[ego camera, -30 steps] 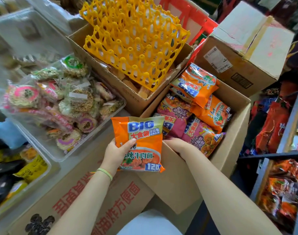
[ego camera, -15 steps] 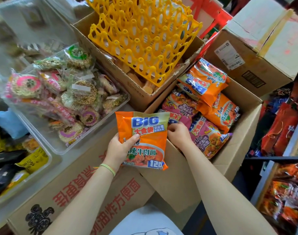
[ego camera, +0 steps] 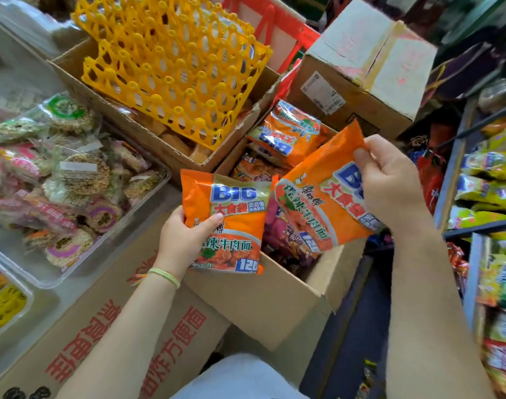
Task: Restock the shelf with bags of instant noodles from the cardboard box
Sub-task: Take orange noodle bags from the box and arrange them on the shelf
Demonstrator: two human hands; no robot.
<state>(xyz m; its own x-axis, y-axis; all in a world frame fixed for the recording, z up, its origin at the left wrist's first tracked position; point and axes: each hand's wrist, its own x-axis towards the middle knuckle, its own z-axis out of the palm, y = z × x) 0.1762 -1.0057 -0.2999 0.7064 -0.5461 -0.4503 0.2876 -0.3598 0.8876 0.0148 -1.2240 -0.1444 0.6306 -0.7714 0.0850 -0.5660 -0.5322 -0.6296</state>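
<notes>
Two orange noodle bags out of the cardboard box (ego camera: 275, 298): left hand (ego camera: 182, 240) grips one (ego camera: 231, 226), right hand (ego camera: 390, 182) pinches another (ego camera: 318, 197). Neither shelved; shelf (ego camera: 453, 168) at right; more bags (ego camera: 286, 131) remain boxed.

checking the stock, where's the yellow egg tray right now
In the head view the yellow egg tray sits at upper left, tilted in an open cardboard box, just left of the noodle box.

noodle bags (ego camera: 286, 136) in cardboard box (ego camera: 263, 300), shelf (ego camera: 453, 168) right
</notes>
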